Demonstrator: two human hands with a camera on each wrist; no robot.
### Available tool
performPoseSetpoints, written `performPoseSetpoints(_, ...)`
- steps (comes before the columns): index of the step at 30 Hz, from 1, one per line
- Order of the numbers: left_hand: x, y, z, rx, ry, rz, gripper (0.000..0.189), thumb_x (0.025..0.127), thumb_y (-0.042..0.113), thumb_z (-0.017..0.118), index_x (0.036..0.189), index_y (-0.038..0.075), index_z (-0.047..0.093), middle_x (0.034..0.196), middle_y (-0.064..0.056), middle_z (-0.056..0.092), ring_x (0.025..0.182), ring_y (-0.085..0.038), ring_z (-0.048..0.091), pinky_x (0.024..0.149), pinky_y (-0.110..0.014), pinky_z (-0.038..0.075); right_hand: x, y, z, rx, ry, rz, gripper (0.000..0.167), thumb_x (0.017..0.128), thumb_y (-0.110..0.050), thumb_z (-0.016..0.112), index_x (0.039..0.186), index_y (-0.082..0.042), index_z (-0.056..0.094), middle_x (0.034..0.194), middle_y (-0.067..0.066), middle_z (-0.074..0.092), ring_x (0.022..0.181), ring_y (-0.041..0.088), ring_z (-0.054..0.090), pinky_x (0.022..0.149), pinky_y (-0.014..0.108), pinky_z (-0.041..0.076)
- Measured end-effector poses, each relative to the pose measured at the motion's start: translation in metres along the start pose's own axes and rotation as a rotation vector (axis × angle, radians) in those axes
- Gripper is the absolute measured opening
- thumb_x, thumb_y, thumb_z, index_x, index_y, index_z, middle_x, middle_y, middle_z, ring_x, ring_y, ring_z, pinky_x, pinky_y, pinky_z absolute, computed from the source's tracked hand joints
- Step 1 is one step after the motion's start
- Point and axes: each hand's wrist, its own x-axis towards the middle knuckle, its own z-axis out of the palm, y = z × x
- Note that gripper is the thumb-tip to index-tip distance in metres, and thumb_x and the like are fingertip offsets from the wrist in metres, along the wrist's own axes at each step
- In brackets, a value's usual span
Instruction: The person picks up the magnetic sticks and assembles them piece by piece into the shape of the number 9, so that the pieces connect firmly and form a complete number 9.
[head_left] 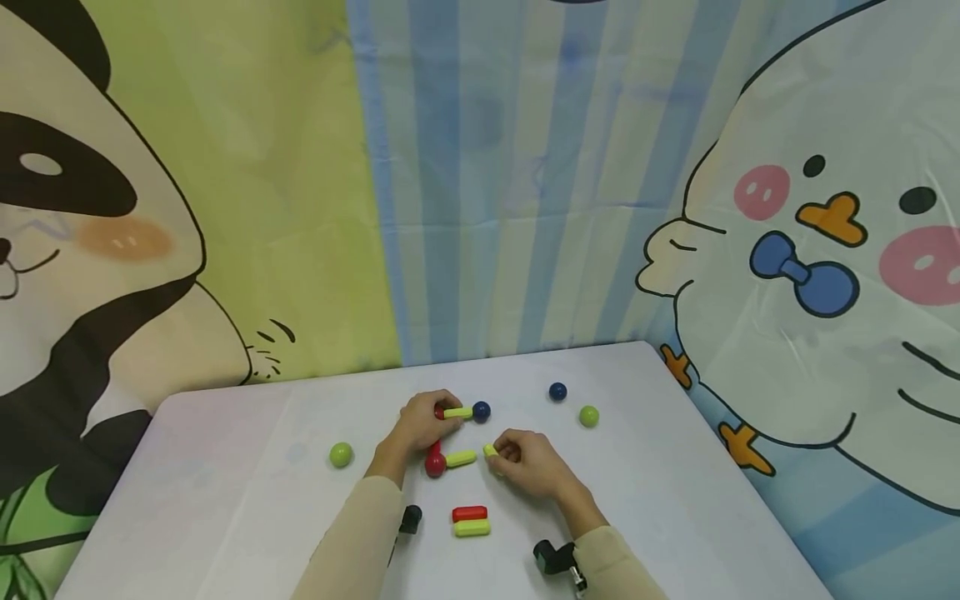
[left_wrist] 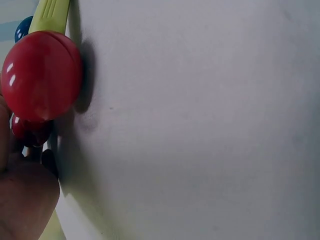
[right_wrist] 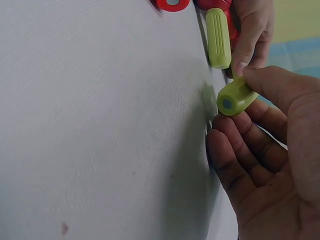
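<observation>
My left hand (head_left: 426,421) grips the far red ball (head_left: 439,412) of a joined magnetic ball-and-stick shape. From that ball a yellow-green stick (head_left: 457,412) leads to a dark blue ball (head_left: 481,411). A red stick (head_left: 434,447), partly under the hand, runs to the near red ball (head_left: 436,464), which bears another yellow-green stick (head_left: 461,458). My right hand (head_left: 531,462) pinches a loose yellow-green stick (right_wrist: 235,97) between thumb and fingers, just right of the shape. Its round end, with a metal disc, faces the camera in the right wrist view.
Nearer me, a red stick (head_left: 469,513) and a yellow-green stick (head_left: 471,528) lie side by side. A green ball (head_left: 341,454) sits at left; a dark blue ball (head_left: 557,391) and another green ball (head_left: 588,416) sit at back right. A printed curtain (head_left: 510,208) hangs behind the white table (head_left: 247,500).
</observation>
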Motion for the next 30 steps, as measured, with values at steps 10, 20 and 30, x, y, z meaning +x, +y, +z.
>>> performPoseSetpoints(10, -0.001, -0.008, -0.002, -0.100, -0.024, -0.045, 0.018, 0.092, 0.031, 0.078, 0.110, 0.028, 0.074, 0.114, 0.002, 0.068, 0.112, -0.024, 0.057, 0.104, -0.052, 0.043, 0.013, -0.003, 0.006, 0.034, 0.059, 0.000, 0.020, 0.096, -0.030, 0.072, 0.101, -0.011, 0.073, 0.086, -0.007, 0.070, 0.077, 0.006, 0.062, 0.072, 0.025, 0.052)
performPoseSetpoints(20, -0.002, -0.008, -0.006, -0.119, -0.028, -0.028, 0.017, 0.093, 0.031, 0.077, 0.109, 0.028, 0.074, 0.115, 0.001, 0.068, 0.113, -0.024, 0.057, 0.106, -0.053, 0.042, 0.025, -0.007, 0.008, 0.094, 0.112, 0.070, 0.019, 0.096, -0.029, 0.072, 0.101, -0.011, 0.073, 0.087, -0.003, 0.070, 0.078, 0.012, 0.060, 0.072, 0.030, 0.051)
performPoseSetpoints(30, -0.001, -0.010, -0.003, -0.120, -0.011, -0.032, 0.018, 0.093, 0.030, 0.077, 0.110, 0.026, 0.074, 0.115, 0.001, 0.068, 0.115, -0.025, 0.056, 0.106, -0.054, 0.041, 0.032, -0.010, 0.012, 0.121, 0.125, 0.149, 0.020, 0.097, -0.028, 0.071, 0.100, -0.008, 0.073, 0.081, -0.001, 0.069, 0.068, 0.013, 0.060, 0.064, 0.029, 0.049)
